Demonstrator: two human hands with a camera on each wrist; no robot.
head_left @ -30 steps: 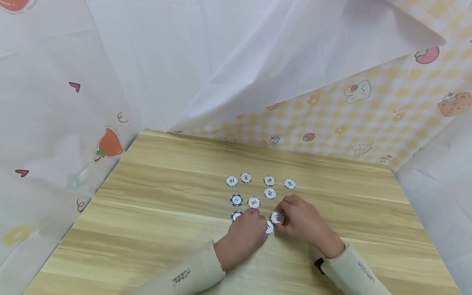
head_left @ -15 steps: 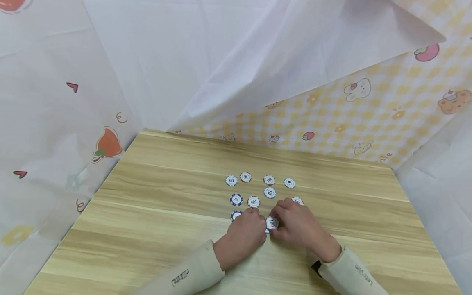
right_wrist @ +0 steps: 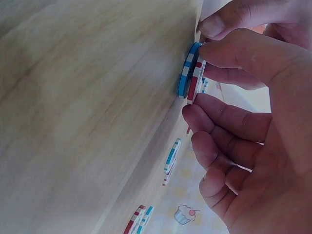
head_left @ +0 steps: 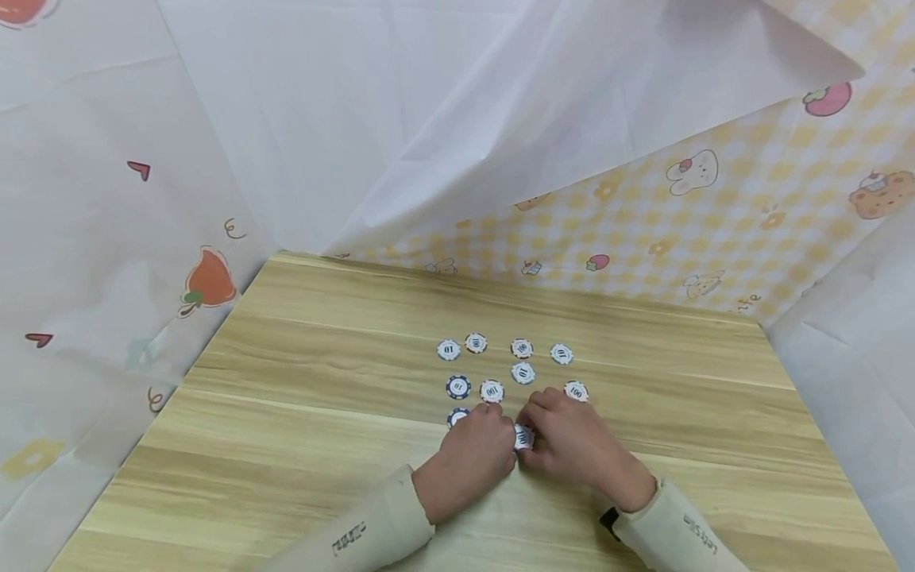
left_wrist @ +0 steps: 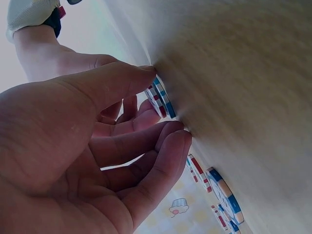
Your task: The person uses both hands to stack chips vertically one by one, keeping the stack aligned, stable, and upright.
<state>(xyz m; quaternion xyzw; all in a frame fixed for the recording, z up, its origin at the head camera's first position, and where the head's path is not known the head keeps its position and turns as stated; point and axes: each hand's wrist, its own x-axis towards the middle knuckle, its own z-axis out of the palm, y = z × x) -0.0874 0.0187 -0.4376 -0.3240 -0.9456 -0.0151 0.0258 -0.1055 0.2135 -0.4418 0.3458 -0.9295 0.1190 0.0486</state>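
Note:
Just right of my left hand point(head_left: 473, 454), a poker chip marked 100 point(head_left: 524, 437) lies between both hands over the wooden table. My right hand point(head_left: 572, 438) pinches this red-edged chip point(right_wrist: 193, 87) between thumb and fingers. Directly beneath is a light-blue-edged chip point(right_wrist: 184, 78), its faces nearly lined up with the upper one. In the left wrist view, the thumb and curled fingers of my left hand flank the blue-edged chip point(left_wrist: 165, 95) at its rim. A dark blue chip point(head_left: 457, 417) is partly hidden behind my left hand.
Further back lie several loose chips, among them a dark blue 10 chip point(head_left: 458, 387), a 100 chip point(head_left: 492, 391) and a light-blue 10 chip point(head_left: 523, 372). Another 100 chip point(head_left: 576, 391) lies beyond my right hand. Cloth sheets point(head_left: 429, 119) hang around the wooden table point(head_left: 322, 342).
My right hand has moved left and slightly down, bringing the 100 chip over the light-blue chip beside my left hand. Another 100 chip behind the right hand came into view. The left hand stays put.

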